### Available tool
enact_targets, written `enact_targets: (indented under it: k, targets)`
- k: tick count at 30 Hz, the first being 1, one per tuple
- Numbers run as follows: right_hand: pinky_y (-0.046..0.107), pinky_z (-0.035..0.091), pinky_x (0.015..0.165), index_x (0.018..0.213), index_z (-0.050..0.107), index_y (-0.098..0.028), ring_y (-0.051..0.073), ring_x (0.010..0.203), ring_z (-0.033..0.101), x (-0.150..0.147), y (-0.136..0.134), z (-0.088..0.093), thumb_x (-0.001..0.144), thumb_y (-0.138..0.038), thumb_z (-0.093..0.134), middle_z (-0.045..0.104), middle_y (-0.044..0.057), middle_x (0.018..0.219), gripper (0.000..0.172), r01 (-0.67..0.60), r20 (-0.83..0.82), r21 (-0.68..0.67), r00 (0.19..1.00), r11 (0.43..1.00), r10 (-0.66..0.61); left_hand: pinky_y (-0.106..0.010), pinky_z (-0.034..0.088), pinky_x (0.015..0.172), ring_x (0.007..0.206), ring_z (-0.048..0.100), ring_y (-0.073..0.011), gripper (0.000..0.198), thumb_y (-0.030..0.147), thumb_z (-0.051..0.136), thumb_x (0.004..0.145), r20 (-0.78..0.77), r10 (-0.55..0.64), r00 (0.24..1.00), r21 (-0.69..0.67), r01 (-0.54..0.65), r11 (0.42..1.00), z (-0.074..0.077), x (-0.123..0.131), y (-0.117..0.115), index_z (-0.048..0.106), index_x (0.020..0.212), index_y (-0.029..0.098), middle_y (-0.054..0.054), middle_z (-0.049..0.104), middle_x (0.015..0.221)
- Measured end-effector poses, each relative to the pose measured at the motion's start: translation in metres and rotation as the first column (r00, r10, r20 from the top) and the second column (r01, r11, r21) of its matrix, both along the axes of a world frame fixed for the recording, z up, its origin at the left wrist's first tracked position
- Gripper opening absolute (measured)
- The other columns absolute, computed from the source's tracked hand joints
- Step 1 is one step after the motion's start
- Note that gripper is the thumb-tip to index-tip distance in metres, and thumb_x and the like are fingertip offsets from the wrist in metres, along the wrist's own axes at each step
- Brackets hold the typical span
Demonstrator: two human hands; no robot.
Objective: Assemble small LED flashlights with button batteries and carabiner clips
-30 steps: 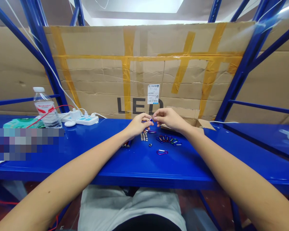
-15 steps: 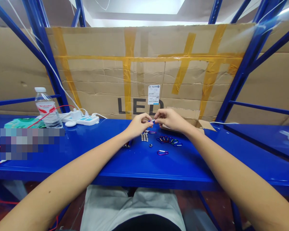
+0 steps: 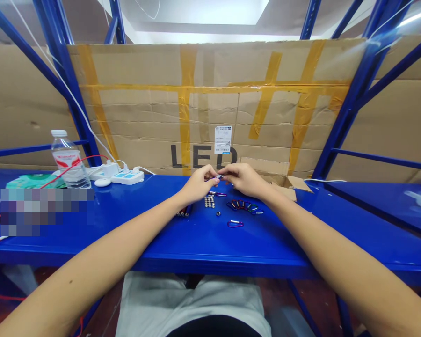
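Observation:
My left hand and my right hand meet above the blue table, fingertips pinched together on a tiny purple and silver piece held between them. Directly below lies a cluster of small silver button cells, with one loose silver part beside it. A row of several coloured carabiner clips lies under my right wrist. A single purple carabiner rests nearer to me. Some dark small tubes lie beside my left forearm.
A water bottle, a white power strip with plugs and a red cable, and a green packet sit at the left. A taped cardboard wall marked LED backs the table. An open cardboard box lies behind my right hand.
My two hands have drawn closer until the fingertips touch around the small piece. The view has tilted slightly; the things on the table have stayed put.

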State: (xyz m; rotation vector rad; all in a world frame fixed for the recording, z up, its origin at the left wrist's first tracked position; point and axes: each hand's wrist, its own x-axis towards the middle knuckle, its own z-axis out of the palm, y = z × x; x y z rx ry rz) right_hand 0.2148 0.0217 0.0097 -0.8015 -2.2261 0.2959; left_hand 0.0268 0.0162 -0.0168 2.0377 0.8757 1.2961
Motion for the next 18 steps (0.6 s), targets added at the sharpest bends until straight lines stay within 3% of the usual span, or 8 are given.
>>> enact_targets:
  k: [3, 8, 14, 18]
  targets:
    - [0.031, 0.049, 0.074, 0.095, 0.073, -0.016, 0.017, 0.076, 0.065, 0.001, 0.002, -0.001, 0.082, -0.012, 0.052, 0.073, 0.007, 0.087, 0.026, 0.007, 0.029, 0.095, 1.000, 0.995, -0.010, -0.025, 0.040, 0.062, 0.064, 0.057, -0.0120, 0.010, 0.018, 0.061, 0.081, 0.014, -0.017, 1.000, -0.025, 0.018, 1.000, 0.000, 0.001, -0.001, 0.051, 0.079, 0.017, 0.001, 0.062, 0.067]
    - [0.028, 0.047, 0.065, 0.086, 0.070, -0.016, 0.015, 0.063, 0.062, 0.002, 0.003, -0.003, 0.086, -0.019, 0.051, 0.068, 0.003, 0.068, 0.019, 0.003, 0.062, 0.087, 0.998, 0.996, -0.008, -0.025, 0.039, 0.063, 0.067, 0.056, -0.0125, 0.010, 0.018, 0.060, 0.081, -0.017, -0.028, 0.999, 0.008, 0.028, 1.000, -0.002, 0.000, -0.003, 0.050, 0.079, 0.018, 0.001, 0.061, 0.070]
    - [0.026, 0.046, 0.059, 0.076, 0.058, -0.017, 0.012, 0.056, 0.059, 0.003, 0.002, -0.003, 0.086, -0.023, 0.052, 0.064, 0.001, 0.064, 0.013, -0.026, 0.037, -0.077, 0.999, 0.997, 0.028, -0.028, 0.035, 0.066, 0.069, 0.050, -0.0146, 0.009, 0.018, 0.055, 0.086, -0.229, 0.120, 0.966, 0.330, -0.039, 0.943, -0.001, -0.005, -0.010, 0.052, 0.078, 0.019, 0.000, 0.057, 0.074]
    - [0.024, 0.045, 0.051, 0.074, 0.051, -0.018, 0.010, 0.048, 0.056, 0.002, -0.001, -0.002, 0.089, -0.027, 0.051, 0.064, 0.001, 0.064, 0.017, -0.062, 0.002, -0.227, 0.998, 0.972, 0.064, -0.030, 0.036, 0.070, 0.074, 0.051, -0.0174, 0.010, 0.014, 0.050, 0.088, -0.323, 0.173, 0.930, 0.439, -0.015, 0.899, -0.001, -0.006, -0.012, 0.051, 0.080, 0.020, -0.003, 0.057, 0.079]
